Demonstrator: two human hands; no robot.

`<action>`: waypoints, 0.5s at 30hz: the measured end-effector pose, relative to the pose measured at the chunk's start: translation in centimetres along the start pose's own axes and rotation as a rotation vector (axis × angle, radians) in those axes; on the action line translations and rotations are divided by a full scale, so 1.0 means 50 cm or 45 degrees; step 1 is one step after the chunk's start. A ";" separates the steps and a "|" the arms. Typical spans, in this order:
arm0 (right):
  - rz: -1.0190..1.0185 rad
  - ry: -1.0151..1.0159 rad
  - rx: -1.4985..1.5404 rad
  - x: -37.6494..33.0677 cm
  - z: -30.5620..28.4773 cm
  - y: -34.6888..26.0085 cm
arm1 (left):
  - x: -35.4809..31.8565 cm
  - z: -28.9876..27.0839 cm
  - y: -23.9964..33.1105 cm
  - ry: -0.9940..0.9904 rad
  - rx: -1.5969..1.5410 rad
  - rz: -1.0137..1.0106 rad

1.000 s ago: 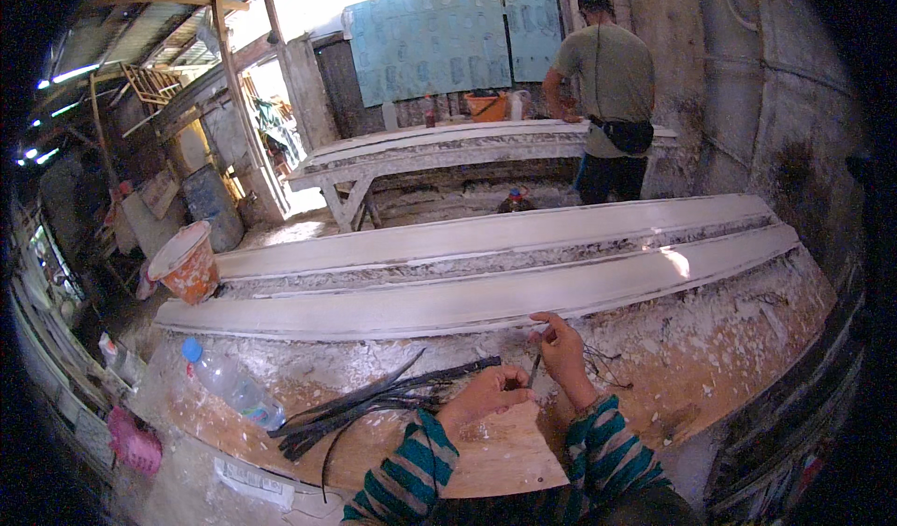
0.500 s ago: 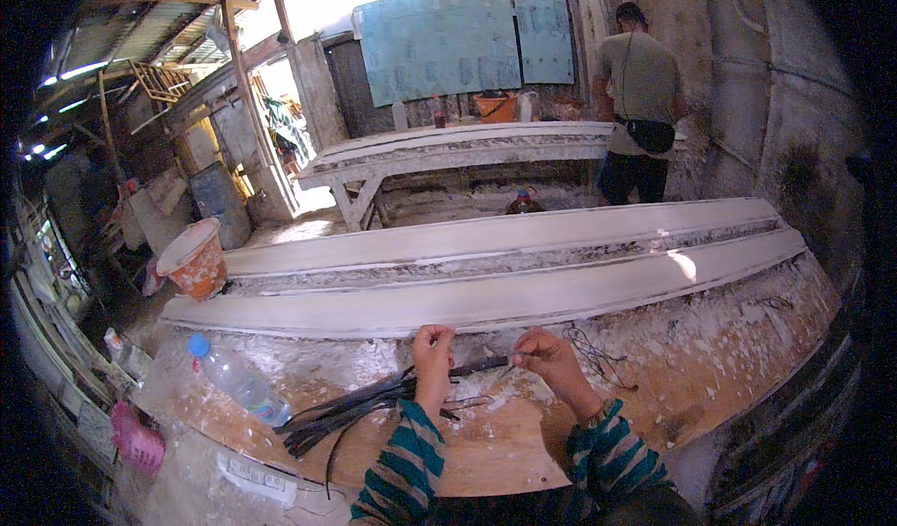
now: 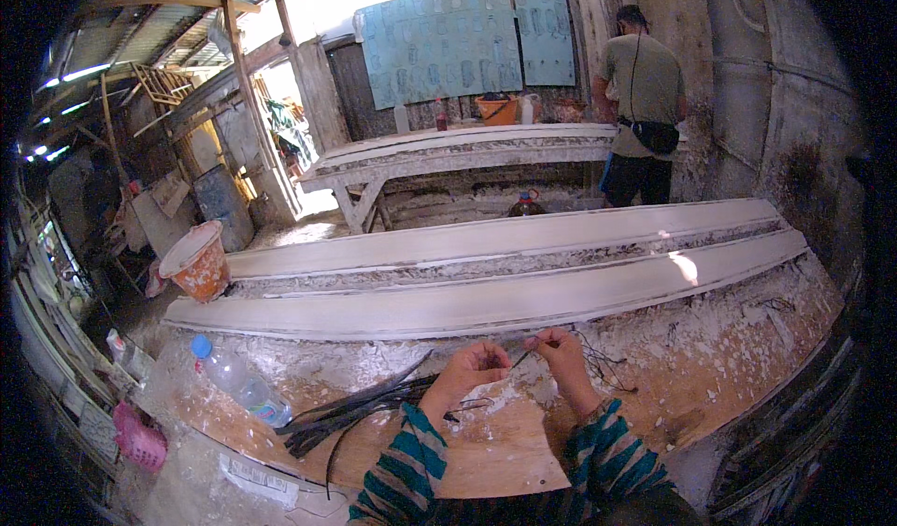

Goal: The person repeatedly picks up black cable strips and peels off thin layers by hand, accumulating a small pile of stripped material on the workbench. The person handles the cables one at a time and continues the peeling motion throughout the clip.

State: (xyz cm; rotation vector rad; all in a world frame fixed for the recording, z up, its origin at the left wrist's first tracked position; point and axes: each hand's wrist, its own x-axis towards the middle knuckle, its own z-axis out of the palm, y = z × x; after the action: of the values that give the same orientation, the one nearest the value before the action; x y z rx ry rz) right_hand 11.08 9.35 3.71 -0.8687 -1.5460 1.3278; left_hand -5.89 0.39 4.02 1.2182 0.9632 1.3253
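Over the worktop point(image 3: 505, 453), in from its near edge, I am remotely pinching a thin dark strip point(image 3: 521, 357) in my right hand point(image 3: 564, 360), my left hand point(image 3: 471, 368) hovering at its lower end, grip unclear; gentle tension should be helping.

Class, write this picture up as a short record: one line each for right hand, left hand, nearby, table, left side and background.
Right hand: pinching a thin dark strip
Left hand: curled near that strip; grip unclear
Nearby: bundle of black strips
Table: two long white boards
Left side: clear bottle, orange bucket
Background: another person, facing away, beside a long bench
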 end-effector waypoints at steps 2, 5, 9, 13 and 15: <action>0.017 0.015 0.063 0.004 -0.004 0.000 | 0.002 -0.002 -0.002 0.044 -0.056 0.037; 0.009 0.000 0.159 0.006 -0.011 -0.002 | 0.008 -0.008 -0.009 0.219 -0.072 0.179; -0.003 -0.285 0.261 0.008 -0.018 -0.008 | 0.015 -0.028 -0.017 0.619 -0.092 0.248; -0.123 -0.763 0.256 -0.020 0.002 -0.019 | 0.011 -0.041 -0.017 0.819 -0.219 0.209; -0.056 -0.930 0.419 -0.040 0.011 -0.030 | 0.008 -0.045 -0.016 0.832 -0.232 0.180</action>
State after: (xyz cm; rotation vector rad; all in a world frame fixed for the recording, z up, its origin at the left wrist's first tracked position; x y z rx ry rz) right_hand 11.34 7.08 4.80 -0.1285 -1.7779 1.9227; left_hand -7.93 1.05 2.97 0.7244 1.1825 1.9391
